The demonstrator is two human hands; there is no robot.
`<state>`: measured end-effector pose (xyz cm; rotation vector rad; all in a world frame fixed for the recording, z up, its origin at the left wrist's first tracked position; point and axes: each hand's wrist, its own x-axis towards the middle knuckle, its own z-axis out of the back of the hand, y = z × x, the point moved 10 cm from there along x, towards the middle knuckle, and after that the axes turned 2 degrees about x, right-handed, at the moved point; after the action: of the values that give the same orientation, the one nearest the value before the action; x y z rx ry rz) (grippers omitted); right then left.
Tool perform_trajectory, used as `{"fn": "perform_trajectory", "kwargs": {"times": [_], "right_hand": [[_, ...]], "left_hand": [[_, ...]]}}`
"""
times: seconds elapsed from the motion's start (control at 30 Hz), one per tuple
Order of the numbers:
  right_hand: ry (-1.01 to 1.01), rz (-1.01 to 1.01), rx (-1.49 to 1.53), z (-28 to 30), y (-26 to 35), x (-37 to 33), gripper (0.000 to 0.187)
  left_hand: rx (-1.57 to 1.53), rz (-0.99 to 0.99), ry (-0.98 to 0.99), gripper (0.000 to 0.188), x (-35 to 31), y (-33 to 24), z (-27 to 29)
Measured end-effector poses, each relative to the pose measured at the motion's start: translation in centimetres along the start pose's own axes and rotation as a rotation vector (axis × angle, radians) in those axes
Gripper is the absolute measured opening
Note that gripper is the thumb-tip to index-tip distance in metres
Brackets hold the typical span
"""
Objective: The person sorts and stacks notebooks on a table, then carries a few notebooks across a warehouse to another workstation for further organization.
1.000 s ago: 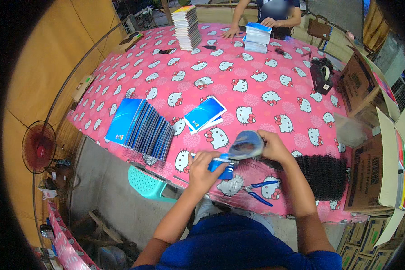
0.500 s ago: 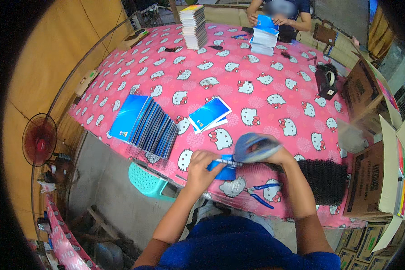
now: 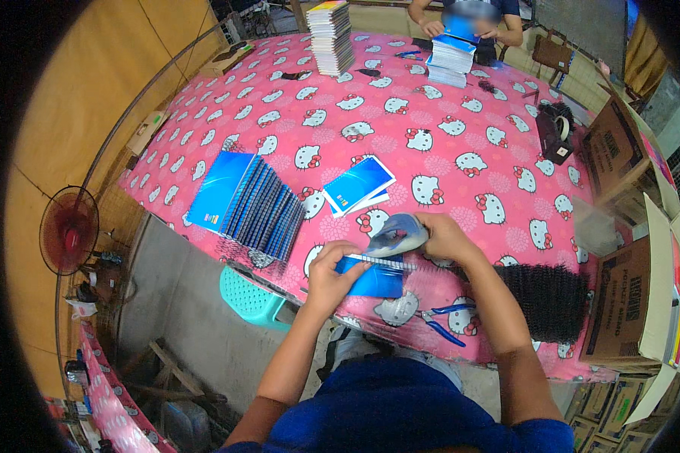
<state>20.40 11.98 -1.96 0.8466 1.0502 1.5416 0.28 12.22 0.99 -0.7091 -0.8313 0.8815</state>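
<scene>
My left hand [image 3: 332, 273] is closed on the left end of a blue-covered notebook [image 3: 375, 282] near the table's front edge, thumb on top. A spiral coil [image 3: 408, 264] runs along the notebook's far edge and sticks out past its right end, blurred. In my right hand [image 3: 444, 235] is a blue-grey, rounded hand tool with a looped opening [image 3: 397, 232]; its underside is over the coiled edge, and I cannot tell if they touch. Blue-handled pliers [image 3: 447, 320] lie to the right of the notebook. Beyond it rest a few loose blue notebooks [image 3: 360, 186].
A stack of spiral-bound blue notebooks [image 3: 253, 204] stands left. Black coils [image 3: 544, 302] lie right, beside open cardboard boxes [image 3: 619, 302]. A tape dispenser [image 3: 555, 140] and a tall book stack [image 3: 330, 38] are farther off. Across the table a person handles notebooks [image 3: 451, 60]. A turquoise stool [image 3: 253, 294] stands below.
The hand tool in my right hand has moved left along the notebook's coiled edge and now tilts over it. My left hand keeps its hold on the notebook. The view has shifted slightly.
</scene>
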Motion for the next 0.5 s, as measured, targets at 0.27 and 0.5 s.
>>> {"fn": "perform_trajectory", "kwargs": {"times": [0.27,0.5], "right_hand": [[-0.076,0.011,-0.217,0.8,1.0,1.1,0.042],[-0.005,-0.006,0.070,-0.6,1.1,2.1,0.048]], "left_hand": [[-0.396,0.158,-0.051,0.028,-0.1,2.4,-0.4],[-0.561,0.216,-0.019,0.035,-1.2,5.8,-0.2]]}}
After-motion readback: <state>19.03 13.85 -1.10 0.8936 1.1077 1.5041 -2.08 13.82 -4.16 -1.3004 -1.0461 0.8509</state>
